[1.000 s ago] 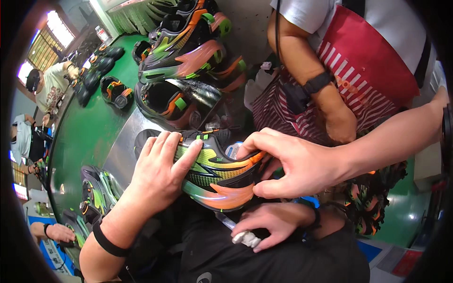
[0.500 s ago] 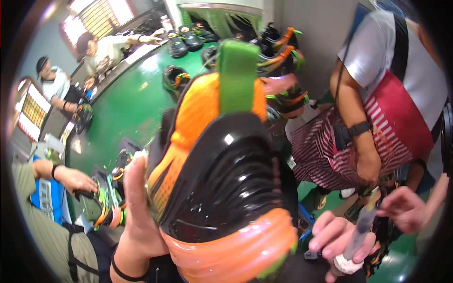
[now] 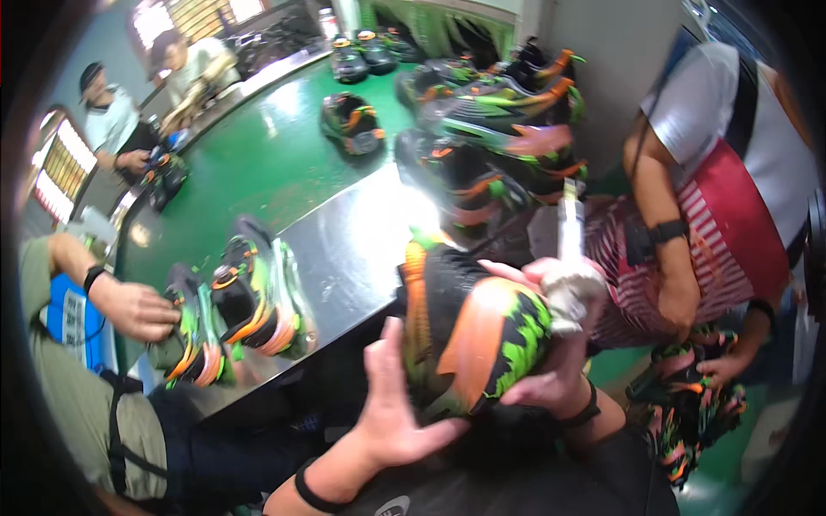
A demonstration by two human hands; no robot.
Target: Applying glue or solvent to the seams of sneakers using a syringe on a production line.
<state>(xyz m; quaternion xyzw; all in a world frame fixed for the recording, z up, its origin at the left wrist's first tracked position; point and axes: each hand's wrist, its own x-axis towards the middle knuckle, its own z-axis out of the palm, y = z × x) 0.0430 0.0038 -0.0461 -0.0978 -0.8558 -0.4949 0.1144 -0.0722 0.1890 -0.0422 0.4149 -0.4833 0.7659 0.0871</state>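
A black, green and orange shoe (image 3: pixel 482 335) is held up between the two hands, in front of the person's body, tilted so that its patterned sole faces right. The left hand (image 3: pixel 387 421) is at the shoe's left side, palm toward it, with thumb and fingers spread wide; whether it touches the shoe I cannot tell. The right hand (image 3: pixel 564 365) grips the other end of the shoe, thumb low and fingers curled around the far side, and also holds a syringe (image 3: pixel 571 232) – its clear barrel pointing upward, its lower end wrapped in white. Blur hides exactly which fingers pinch it.

Beyond lies a green table (image 3: pixel 249 181) with a shiny metal sheet (image 3: pixel 344 245) along its near edge. A heap of similar shoes (image 3: pixel 508 129) stands behind the held one, and a single shoe (image 3: pixel 353 129) sits to the heap's left. At the left, a co-worker's hand (image 3: pixel 138 310) rests on another shoe (image 3: pixel 191 331) – a person in a red apron (image 3: pixel 740 198) is on the right
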